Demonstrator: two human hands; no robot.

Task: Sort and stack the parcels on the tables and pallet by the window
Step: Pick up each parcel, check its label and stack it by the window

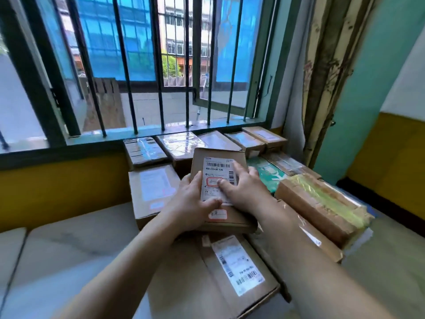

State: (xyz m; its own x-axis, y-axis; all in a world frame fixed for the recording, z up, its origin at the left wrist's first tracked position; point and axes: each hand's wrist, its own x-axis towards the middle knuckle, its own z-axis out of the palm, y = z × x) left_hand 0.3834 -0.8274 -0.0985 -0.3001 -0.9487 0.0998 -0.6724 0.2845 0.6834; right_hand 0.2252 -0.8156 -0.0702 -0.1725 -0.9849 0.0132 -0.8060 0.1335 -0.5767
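Both hands grasp one flat parcel [219,180] above the pile by the window: the left hand [192,203] curls round its near left edge, and the right hand [243,187] holds the right edge with its thumb on the label [217,178]. Set down carelessly on the uneven boxes [319,203] beneath, it could tilt and slide toward the bench [69,238].

Both hands — left hand [192,204], right hand [245,188] — grip a labelled brown parcel [218,162] above stacked parcels [239,270].
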